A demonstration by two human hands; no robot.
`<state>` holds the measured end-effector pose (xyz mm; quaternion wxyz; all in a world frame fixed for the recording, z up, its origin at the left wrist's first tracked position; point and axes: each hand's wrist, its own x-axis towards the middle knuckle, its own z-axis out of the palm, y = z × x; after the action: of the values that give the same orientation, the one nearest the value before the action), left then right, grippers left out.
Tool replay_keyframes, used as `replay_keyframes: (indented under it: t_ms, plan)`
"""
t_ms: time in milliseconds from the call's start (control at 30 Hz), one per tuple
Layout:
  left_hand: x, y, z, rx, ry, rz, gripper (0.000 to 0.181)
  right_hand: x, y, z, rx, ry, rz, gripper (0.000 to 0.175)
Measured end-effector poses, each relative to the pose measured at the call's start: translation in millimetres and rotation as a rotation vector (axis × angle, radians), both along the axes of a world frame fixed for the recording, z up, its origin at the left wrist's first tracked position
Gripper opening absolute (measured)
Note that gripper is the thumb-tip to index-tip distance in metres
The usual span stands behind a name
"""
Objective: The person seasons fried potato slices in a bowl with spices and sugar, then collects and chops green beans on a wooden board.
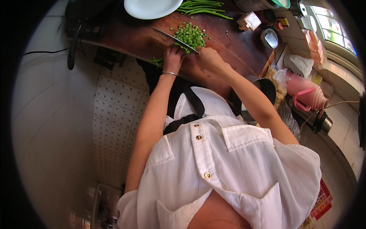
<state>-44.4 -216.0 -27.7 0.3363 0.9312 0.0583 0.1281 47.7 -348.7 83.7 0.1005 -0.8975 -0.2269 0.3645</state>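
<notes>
My right hand (210, 58) grips the handle of a kitchen knife (175, 38), whose blade points away to the upper left. Under and beside the blade, my left hand (173, 58) holds down green beans (155, 61), their ends sticking out to its left. A heap of chopped green beans (190, 35) lies on the far side of the blade, on the brown wooden worktop (131, 37). Whole green beans (200, 7) lie in a bunch farther back, next to a white plate (153, 8).
A black pan's handle (73, 51) juts past the counter edge at left. To the right are a tissue-like box (249, 21), a bowl with a metal ladle (270, 40), a dark pot (261, 88), a pink thermos flask (306, 88) and a steel bottle (324, 123).
</notes>
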Motion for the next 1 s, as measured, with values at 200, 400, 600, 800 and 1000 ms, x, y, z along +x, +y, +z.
replay_keyframes:
  t_ms: [200,400,600,800,1000]
  plan:
    - [1.6,-3.6,6.9,0.018,-0.023,-0.018,0.018,-11.0,11.0,-9.1,0.042,-0.143,-0.002,0.020]
    - [-1.5,1.3,-0.9,-0.014,-0.074,-0.007,0.016,0.0,-1.2,2.4,-0.006,0.030,0.006,0.025]
    - [6.2,2.0,4.9,0.056,-0.080,-0.011,0.017,-4.4,7.7,-17.5,0.034,-0.079,-0.038,0.020]
    - [16.3,-1.7,0.1,0.054,-0.116,-0.058,0.026,6.1,-12.3,-26.2,0.156,-0.098,-0.070,0.020]
    - [12.8,-9.9,19.3,0.120,-0.035,0.009,0.029,2.4,-26.5,-4.1,0.120,-0.120,-0.088,0.020]
